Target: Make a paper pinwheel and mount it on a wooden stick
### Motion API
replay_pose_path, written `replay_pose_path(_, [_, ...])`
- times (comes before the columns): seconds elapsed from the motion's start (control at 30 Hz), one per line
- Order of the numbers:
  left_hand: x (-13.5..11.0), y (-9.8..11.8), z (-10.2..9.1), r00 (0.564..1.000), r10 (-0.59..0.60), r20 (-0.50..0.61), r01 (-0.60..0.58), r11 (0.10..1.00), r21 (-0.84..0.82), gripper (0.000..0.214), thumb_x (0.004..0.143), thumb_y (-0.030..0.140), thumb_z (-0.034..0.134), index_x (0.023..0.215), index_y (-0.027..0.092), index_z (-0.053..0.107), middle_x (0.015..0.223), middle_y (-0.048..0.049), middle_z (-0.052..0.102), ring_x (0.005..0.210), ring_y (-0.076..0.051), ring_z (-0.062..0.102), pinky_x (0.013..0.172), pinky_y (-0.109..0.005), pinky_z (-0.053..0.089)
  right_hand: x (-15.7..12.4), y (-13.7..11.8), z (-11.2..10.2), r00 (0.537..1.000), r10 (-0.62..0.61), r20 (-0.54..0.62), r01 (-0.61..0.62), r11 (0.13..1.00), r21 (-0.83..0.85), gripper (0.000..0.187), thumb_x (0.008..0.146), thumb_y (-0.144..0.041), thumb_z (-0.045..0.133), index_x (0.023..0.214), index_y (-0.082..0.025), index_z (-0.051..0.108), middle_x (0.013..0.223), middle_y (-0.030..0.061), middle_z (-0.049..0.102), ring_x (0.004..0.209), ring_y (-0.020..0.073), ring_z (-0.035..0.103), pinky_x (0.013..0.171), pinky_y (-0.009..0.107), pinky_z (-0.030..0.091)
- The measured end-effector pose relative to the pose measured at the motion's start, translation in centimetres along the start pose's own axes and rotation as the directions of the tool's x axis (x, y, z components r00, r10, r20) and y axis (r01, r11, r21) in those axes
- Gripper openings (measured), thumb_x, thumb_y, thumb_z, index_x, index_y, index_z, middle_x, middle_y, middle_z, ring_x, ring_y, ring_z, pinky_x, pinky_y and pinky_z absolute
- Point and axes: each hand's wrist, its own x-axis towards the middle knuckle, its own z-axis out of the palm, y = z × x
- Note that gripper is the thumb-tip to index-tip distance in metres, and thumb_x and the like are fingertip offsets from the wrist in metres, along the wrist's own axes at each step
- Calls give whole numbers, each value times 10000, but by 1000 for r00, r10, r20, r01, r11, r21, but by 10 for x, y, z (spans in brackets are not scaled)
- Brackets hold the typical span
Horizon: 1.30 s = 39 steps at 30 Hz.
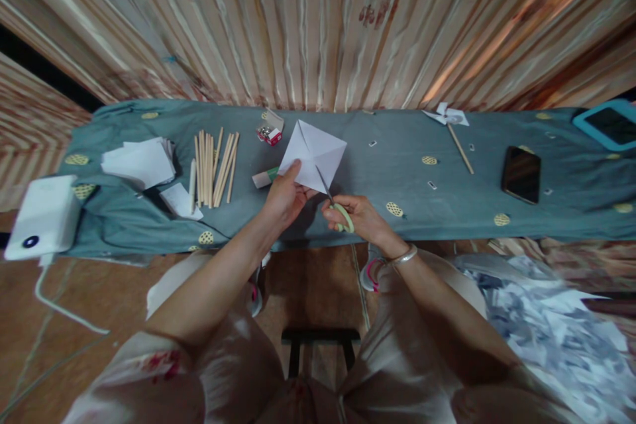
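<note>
A square sheet of white paper with crease lines is pinched at its near left edge by my left hand, thumb on top. My right hand grips a pair of scissors with light green handles. The dark blade lies over the paper's near corner and points toward its middle. A slit runs inward from the sheet's far corner. Just left of the paper, a small green and pale box or tube lies partly behind my left hand. Beyond it is an opened red and white box with small metal pieces inside.
Wooden sticks, a stack of white paper and a white power bank with a cable are at left. A paper pinwheel on a stick, a phone and a blue-framed device lie right. Paper scraps pile lower right.
</note>
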Motion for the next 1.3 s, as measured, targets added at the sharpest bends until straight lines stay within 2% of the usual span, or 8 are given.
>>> replay_pose_path(0.13, [2,3,-2,1000,24,7,-23,999,-26,201,990,197,477,875,145,632,709,-9,724,660,-128,695,856,-298,559,-3,-3,-1,999,33,29,-34,999,13,492,562,-584,858,756,-180,656,570,-54,602,500,57,529,493,179,427])
replay_pose_path(0.3, [4,13,-5,998,67,20,-65,996,-53,92,950,195,545,974,155,625,768,-22,747,833,-160,729,975,-356,534,-8,-4,-7,995,62,78,-62,998,-5,498,594,-599,841,772,-174,652,596,-39,619,515,60,534,500,186,425])
replay_pose_path(0.43, [4,18,-9,997,81,19,-80,996,-29,115,924,222,594,1017,163,626,821,-29,754,839,-165,728,951,-355,545,-12,-4,-16,993,86,87,-85,996,-14,518,591,-611,841,793,-171,656,601,-35,624,528,70,549,500,193,420])
replay_pose_path(0.63, [6,18,-13,996,93,8,-92,994,-50,93,942,170,540,988,163,621,815,-21,752,774,-138,714,918,-326,552,-16,-9,-29,993,86,80,-80,994,-77,553,583,-657,822,778,-163,669,579,-27,636,517,70,538,505,200,410])
replay_pose_path(0.8, [6,12,-15,994,87,58,-88,996,9,100,866,191,641,956,148,629,828,-46,762,862,-178,732,896,-331,565,-13,-13,-34,996,-9,-84,3,997,-72,571,564,-687,812,765,-174,660,570,-32,629,503,79,524,503,217,415])
replay_pose_path(1.03, [2,3,-14,995,18,99,-35,984,177,57,801,178,685,848,148,675,796,-66,759,825,-206,738,779,-305,588,-5,-15,-42,938,-122,-325,105,992,-70,557,573,-714,787,694,-191,638,586,1,639,502,97,507,495,235,404])
replay_pose_path(1.17, [3,-2,-15,992,19,123,-50,966,254,65,753,197,721,795,155,693,759,-64,754,763,-207,725,685,-282,577,-1,-18,-43,916,-130,-380,126,991,-35,575,511,-715,813,705,-208,626,569,-21,603,510,100,496,506,238,416])
replay_pose_path(1.3, [3,-5,-15,988,24,154,-72,945,319,120,698,216,764,761,125,717,706,-62,746,615,-176,681,602,-258,543,1,-17,-42,900,-170,-400,161,985,-56,569,479,-684,836,696,-204,621,548,-58,517,497,81,422,468,231,351])
